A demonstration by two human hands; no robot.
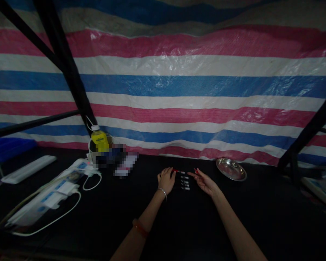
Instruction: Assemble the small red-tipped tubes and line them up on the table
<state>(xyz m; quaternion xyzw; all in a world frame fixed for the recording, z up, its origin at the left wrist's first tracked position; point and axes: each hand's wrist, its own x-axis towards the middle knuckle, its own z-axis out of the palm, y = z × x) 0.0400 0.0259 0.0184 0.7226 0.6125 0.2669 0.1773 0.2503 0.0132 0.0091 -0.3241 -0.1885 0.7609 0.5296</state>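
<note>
Several slim black pen-like sticks point(185, 182) with pale, shiny right ends lie in a stacked row on the black table. At the far end of the row lies a similar stick with a red part point(178, 171). My left hand point(167, 180) rests palm down beside the row, fingers bent and somewhat apart, fingertips at the red part's left end. To the right of the row, my right hand point(205, 183) is turned partly palm up and pinches a small red piece point(196, 171), its index finger pointing toward the sticks. The red piece's exact kind is too small to tell.
A round metal dish point(231, 169) stands right of my right hand. On the left are white power strips point(46, 197) with cables, a yellow bottle point(100, 139) and a blue tray point(11, 148). Black frame posts point(70, 74) and a striped sheet point(179, 85) bound the table point(97, 232).
</note>
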